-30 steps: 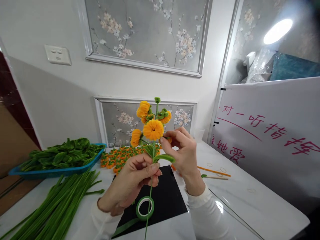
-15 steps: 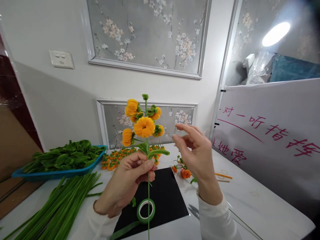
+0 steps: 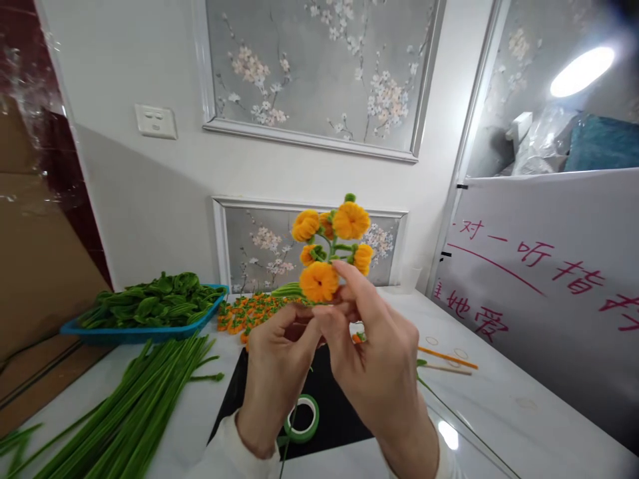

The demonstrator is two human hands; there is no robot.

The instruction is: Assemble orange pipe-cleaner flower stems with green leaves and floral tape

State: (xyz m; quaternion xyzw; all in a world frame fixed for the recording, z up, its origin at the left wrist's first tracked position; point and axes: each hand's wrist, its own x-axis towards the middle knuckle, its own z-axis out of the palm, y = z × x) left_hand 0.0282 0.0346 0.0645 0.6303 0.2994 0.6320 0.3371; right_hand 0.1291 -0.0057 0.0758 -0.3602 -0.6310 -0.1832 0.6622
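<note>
A spray of fuzzy orange-yellow flowers on a green stem stands upright in front of me. My left hand is closed around its stem just below the lowest bloom. My right hand is at the spray's base from the right, its thumb close to the left fingertips and its index finger beside the lowest flower. The exact spot where the right fingers grip is partly hidden. A ribbed green leaf sticks out to the left. Below the hands, a roll of green tape lies on a black mat.
A blue tray heaped with green leaves is at the left. In front of it lie long green stems. Many small orange flowers spread behind the mat. An orange stick lies at right, near a whiteboard with red writing.
My right hand has come in from the right to the base of the spray. The spray has turned and shifted right, its leaf now pointing left. The view has swung slightly left.
</note>
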